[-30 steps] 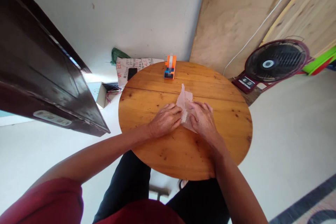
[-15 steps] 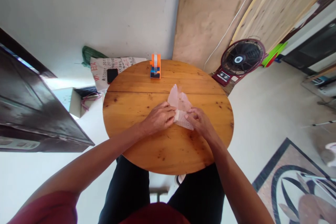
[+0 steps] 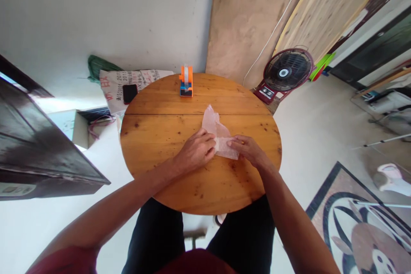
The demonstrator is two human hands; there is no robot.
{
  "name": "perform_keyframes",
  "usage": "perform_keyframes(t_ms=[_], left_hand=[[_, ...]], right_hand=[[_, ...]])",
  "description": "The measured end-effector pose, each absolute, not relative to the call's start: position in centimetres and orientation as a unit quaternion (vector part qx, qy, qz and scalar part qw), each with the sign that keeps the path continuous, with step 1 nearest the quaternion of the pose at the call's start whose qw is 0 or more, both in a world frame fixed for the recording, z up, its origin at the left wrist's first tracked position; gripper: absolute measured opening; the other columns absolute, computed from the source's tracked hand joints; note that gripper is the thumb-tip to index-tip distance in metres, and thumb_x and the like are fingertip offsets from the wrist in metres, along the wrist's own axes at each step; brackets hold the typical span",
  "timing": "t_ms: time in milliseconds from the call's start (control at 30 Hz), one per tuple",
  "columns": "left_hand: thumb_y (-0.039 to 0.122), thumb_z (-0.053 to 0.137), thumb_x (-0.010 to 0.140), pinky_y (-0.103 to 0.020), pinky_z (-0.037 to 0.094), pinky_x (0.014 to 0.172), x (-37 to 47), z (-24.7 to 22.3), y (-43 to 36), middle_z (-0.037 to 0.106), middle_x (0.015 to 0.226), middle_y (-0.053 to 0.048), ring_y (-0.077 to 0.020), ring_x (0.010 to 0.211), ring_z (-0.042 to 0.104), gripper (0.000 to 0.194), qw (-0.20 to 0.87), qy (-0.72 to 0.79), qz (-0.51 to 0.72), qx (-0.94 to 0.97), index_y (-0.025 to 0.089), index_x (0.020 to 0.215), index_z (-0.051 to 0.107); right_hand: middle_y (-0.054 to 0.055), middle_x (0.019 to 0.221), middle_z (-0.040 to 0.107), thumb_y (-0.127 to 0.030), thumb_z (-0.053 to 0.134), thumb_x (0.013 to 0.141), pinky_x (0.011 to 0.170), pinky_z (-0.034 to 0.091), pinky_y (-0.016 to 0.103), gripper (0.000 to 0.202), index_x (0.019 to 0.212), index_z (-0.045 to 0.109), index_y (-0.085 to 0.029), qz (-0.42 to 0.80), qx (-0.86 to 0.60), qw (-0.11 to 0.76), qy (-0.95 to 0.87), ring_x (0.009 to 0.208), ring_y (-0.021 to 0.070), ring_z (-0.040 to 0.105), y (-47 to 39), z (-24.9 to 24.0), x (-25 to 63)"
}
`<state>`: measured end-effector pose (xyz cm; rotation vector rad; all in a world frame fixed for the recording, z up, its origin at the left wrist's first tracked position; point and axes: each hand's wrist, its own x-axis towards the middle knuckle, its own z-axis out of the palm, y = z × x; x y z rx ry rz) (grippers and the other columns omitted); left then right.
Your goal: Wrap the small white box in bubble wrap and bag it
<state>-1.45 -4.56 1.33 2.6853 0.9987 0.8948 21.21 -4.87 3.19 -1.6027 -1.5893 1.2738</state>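
A thin, whitish, see-through sheet (image 3: pixel 228 149), partly folded, lies on the round wooden table (image 3: pixel 192 184). Its loose, crumpled end points toward the far side of the table. My left hand (image 3: pixel 197 149) has its fingers bent together on the sheet's left edge. At the right edge, my right hand (image 3: pixel 248 150) pinches the sheet between thumb and fingers. Whether anything is wrapped inside the sheet cannot be made out.
An orange and blue tape dispenser (image 3: pixel 186 82) stands at the table's far edge. Beyond the left edge, a black phone (image 3: pixel 130 93) lies on a printed sack (image 3: pixel 111 90). A dark red fan (image 3: pixel 285 70) is at the back right.
The view has shifted slightly. The loose far end of the sheet has changed shape and looks narrower. Both hands stay on the sheet, the right hand's fingers a little straighter.
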Motion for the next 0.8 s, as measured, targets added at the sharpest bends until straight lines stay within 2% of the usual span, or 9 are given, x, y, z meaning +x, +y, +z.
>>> perform_keyframes(t_ms=[167, 300, 433, 533, 667, 800], left_hand=[[0.012, 0.051, 0.086, -0.035, 0.047, 0.088, -1.5, 1.0, -4.2, 0.069, 0.102, -0.008, -0.0218, 0.097, 0.053, 0.018, 0.084, 0.322, 0.315, 0.889, 0.016, 0.077, 0.066], [0.012, 0.051, 0.086, -0.036, 0.047, 0.088, -1.6, 0.9, -4.3, 0.069, 0.105, -0.008, -0.0218, 0.096, 0.052, 0.018, 0.079, 0.320, 0.325, 0.886, 0.017, 0.081, 0.068], [0.014, 0.049, 0.088, -0.035, 0.047, 0.086, -1.6, 1.2, -4.3, 0.070, 0.101, -0.007, -0.0217, 0.093, 0.051, 0.020, 0.063, 0.317, 0.298, 0.898, 0.016, 0.077, 0.065], [0.015, 0.049, 0.089, -0.035, 0.046, 0.085, -1.7, 1.4, -4.2, 0.070, 0.099, -0.006, -0.0214, 0.092, 0.051, 0.021, 0.050, 0.312, 0.283, 0.906, 0.017, 0.074, 0.064], [0.016, 0.049, 0.090, -0.035, 0.045, 0.084, -1.8, 1.5, -4.2, 0.070, 0.099, -0.005, -0.0214, 0.092, 0.051, 0.021, 0.038, 0.312, 0.265, 0.912, 0.017, 0.076, 0.064], [0.018, 0.050, 0.090, -0.035, 0.044, 0.084, -1.9, 1.4, -4.1, 0.070, 0.102, -0.005, -0.0220, 0.093, 0.051, 0.019, 0.035, 0.308, 0.264, 0.913, 0.018, 0.077, 0.065]], right_hand=[[-0.004, 0.058, 0.050, -0.049, 0.065, 0.073, 0.050, 0.032, 0.023, 0.033, 0.069, 0.061, -0.017, 0.491, -0.577, 0.280, -0.590, 0.054, 0.0100, 0.042, -4.8, 2.8, 20.5], [-0.005, 0.056, 0.043, -0.043, 0.066, 0.069, 0.047, 0.027, 0.022, 0.029, 0.062, 0.051, -0.019, 0.417, -0.624, 0.312, -0.583, 0.051, 0.0088, 0.037, -4.8, 1.8, 19.9], [-0.006, 0.057, 0.045, -0.037, 0.066, 0.065, 0.045, 0.030, 0.021, 0.024, 0.066, 0.049, -0.020, 0.377, -0.637, 0.362, -0.567, 0.051, 0.0087, 0.039, -4.7, 1.0, 19.2], [-0.007, 0.056, 0.048, -0.037, 0.066, 0.064, 0.042, 0.033, 0.021, 0.024, 0.072, 0.050, -0.021, 0.421, -0.633, 0.396, -0.515, 0.046, 0.0084, 0.041, -4.7, 0.9, 18.4], [-0.008, 0.055, 0.053, -0.041, 0.071, 0.060, 0.034, 0.037, 0.022, 0.038, 0.084, 0.050, -0.022, 0.517, -0.609, 0.435, -0.415, 0.040, 0.0098, 0.044, -4.7, 1.3, 17.5], [-0.007, 0.056, 0.056, -0.042, 0.076, 0.057, 0.031, 0.040, 0.023, 0.043, 0.085, 0.050, -0.022, 0.547, -0.583, 0.461, -0.386, 0.039, 0.0105, 0.047, -4.9, 1.7, 17.0]])
